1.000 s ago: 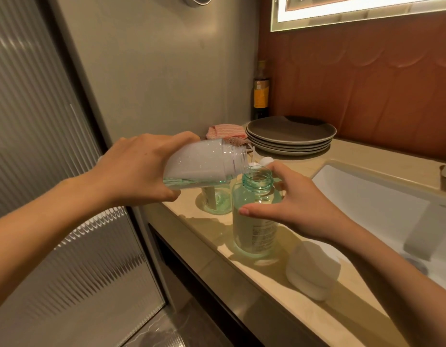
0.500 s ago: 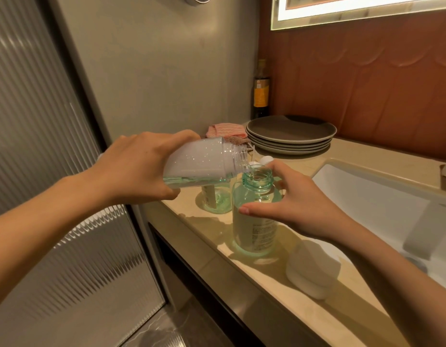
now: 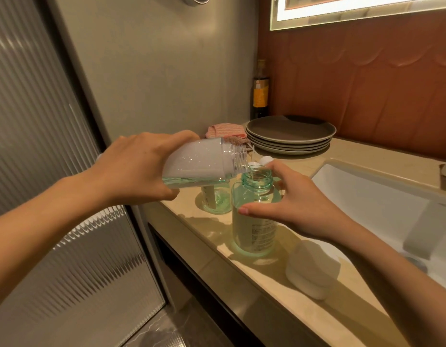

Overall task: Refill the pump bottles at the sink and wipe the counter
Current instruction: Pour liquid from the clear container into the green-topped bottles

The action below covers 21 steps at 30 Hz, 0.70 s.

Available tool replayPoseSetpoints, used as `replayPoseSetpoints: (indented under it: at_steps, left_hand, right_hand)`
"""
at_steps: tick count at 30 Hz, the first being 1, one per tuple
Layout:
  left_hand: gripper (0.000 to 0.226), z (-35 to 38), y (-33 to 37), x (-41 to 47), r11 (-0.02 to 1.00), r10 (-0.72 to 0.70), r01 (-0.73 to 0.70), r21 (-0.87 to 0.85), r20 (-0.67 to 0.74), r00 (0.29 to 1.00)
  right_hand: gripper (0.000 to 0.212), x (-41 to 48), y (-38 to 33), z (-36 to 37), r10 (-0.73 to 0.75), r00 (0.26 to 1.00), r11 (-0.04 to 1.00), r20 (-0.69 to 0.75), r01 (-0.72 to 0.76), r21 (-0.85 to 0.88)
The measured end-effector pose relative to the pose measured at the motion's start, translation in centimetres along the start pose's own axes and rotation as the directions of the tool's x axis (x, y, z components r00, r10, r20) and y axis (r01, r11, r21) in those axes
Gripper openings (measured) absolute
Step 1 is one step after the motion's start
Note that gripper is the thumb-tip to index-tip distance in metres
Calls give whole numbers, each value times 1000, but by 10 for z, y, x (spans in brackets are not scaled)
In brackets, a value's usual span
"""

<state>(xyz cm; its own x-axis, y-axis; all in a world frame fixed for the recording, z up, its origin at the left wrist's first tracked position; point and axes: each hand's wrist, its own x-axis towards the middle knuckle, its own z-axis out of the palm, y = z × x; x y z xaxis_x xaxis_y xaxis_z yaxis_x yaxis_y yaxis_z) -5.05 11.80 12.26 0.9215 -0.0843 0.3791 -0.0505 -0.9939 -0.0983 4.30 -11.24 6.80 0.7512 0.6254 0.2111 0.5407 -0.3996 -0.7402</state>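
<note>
My left hand [image 3: 139, 169] grips a frosted white refill bottle [image 3: 202, 162], tipped nearly level, its clear threaded mouth over the open neck of a green pump bottle [image 3: 254, 221]. A little green liquid lies along the refill bottle's lower side, and a thin stream runs into the neck. My right hand [image 3: 289, 206] wraps the green bottle's shoulder as it stands upright on the beige counter [image 3: 274, 284]. A second green bottle [image 3: 215, 199] stands just behind, partly hidden by the refill bottle. A white pump head [image 3: 265, 160] peeks out behind my right fingers.
A white cap-like container [image 3: 312, 269] sits on the counter by my right wrist. A white sink [image 3: 382, 204] lies to the right. Stacked grey plates [image 3: 289, 134], a pink cloth [image 3: 227, 132] and a dark bottle [image 3: 260, 93] stand at the back corner. A ribbed glass door [image 3: 41, 196] is at left.
The refill bottle's mouth has lowered closer to the green bottle's neck and liquid now flows. Both hands otherwise hold their places.
</note>
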Motion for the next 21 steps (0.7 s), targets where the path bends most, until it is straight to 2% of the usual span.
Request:
replayPoseSetpoints:
  at_steps: [3,7,10,14,21]
  left_hand:
    - [73,-1,0,0,1000,-2,2,-4,3,1000]
    - [73,-1,1,0,1000,9,-9,-4,5,1000]
    - [73,-1,0,0,1000,12,-12,4,6,1000]
    - [73,-1,0,0,1000,20,-20,5,0,1000]
    - [74,-2,0,1,1000,24,-25,12,12,1000]
  right_hand:
    - [89,0,1,0,-5,1000,1000,-5,5,-1]
    - [95,0,1,0,-9,1000,1000,-9,9,-5]
    - [88,0,1,1,-16,1000,1000,-12,16,-7]
    - [90,0,0,0,-13,1000,1000,-7,13,1]
    - [77,1,2,0,-19,1000,1000,-15,19,-1]
